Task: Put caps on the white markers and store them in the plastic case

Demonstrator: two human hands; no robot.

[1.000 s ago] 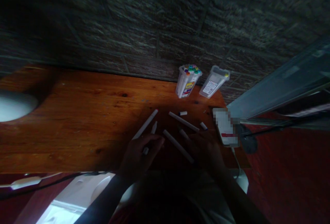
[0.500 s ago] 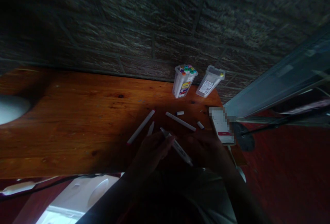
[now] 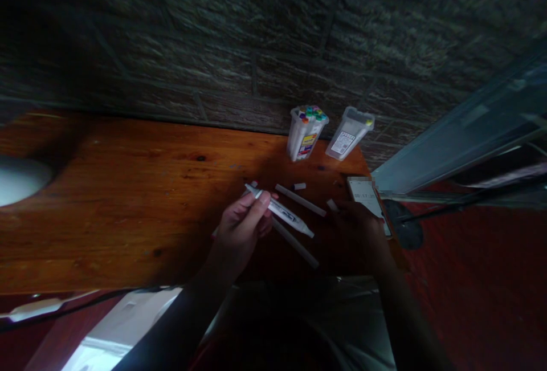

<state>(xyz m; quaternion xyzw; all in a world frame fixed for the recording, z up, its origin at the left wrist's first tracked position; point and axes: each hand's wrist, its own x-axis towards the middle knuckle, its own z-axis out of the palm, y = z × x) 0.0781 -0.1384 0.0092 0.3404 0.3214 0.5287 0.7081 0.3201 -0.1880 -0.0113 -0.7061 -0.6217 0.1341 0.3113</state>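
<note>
My left hand (image 3: 241, 220) pinches a white marker (image 3: 287, 215) above the table, its two tapered ends bare of caps. My right hand (image 3: 361, 224) is in deep shadow on the right, its fingertips closed at the lower end of a small white marker cap (image 3: 332, 206). A second cap (image 3: 298, 187) with a dark end lies farther back. Between the hands, one capped marker (image 3: 301, 200) lies on the wood, and another long white marker (image 3: 296, 243) lies nearer me. A red-ended marker (image 3: 215, 233) is mostly hidden behind my left hand.
Against the stone wall (image 3: 222, 74) stand a clear case full of coloured markers (image 3: 304, 137) and a second clear case (image 3: 347, 137) with a yellow-ended marker. A phone (image 3: 368, 200) lies at the table's right edge. A white rounded object (image 3: 23, 180) sits far left.
My left hand has raised the marker up and away from me, uncovering a long marker beneath. My right hand has moved slightly right and forward to the small cap.
</note>
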